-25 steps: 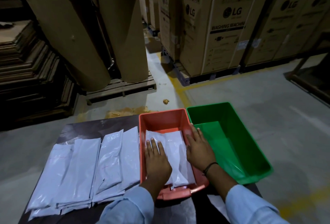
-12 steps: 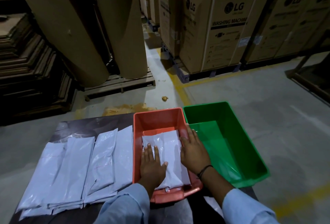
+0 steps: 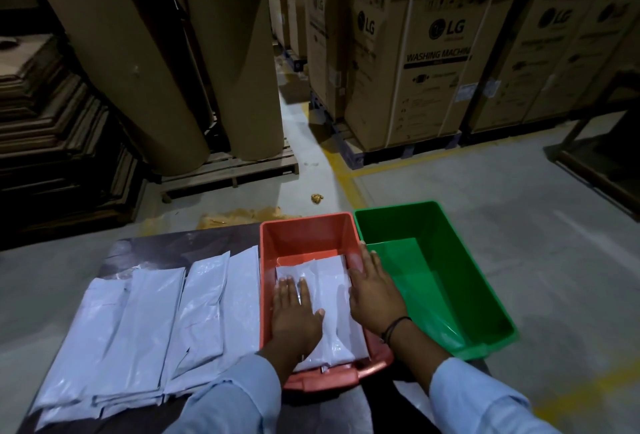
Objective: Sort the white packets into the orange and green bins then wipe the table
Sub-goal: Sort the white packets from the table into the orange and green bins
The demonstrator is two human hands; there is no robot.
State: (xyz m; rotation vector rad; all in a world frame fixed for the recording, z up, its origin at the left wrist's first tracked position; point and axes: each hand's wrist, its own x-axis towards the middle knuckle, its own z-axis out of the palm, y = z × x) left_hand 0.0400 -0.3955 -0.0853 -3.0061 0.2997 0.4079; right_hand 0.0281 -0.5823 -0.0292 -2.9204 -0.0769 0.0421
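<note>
An orange bin (image 3: 304,231) stands on the dark table (image 3: 180,246), with a green bin (image 3: 450,225) touching its right side. White packets (image 3: 330,291) lie flat inside the orange bin. My left hand (image 3: 294,312) presses flat on them, fingers spread. My right hand (image 3: 375,290) rests flat along the packets' right edge against the orange bin's right wall. Several more white packets (image 3: 149,326) lie side by side and overlapping on the table left of the orange bin. The green bin holds no packets.
Large brown paper rolls (image 3: 145,63) stand on a wooden pallet (image 3: 228,170) beyond the table. Cardboard washing-machine boxes (image 3: 415,59) line the back right. Flat cardboard is stacked (image 3: 45,128) at left. Grey concrete floor (image 3: 554,243) surrounds the table.
Both hands stay flat on the packets in the orange bin; my left hand has slid slightly back toward me. The camera view has shifted a little.
</note>
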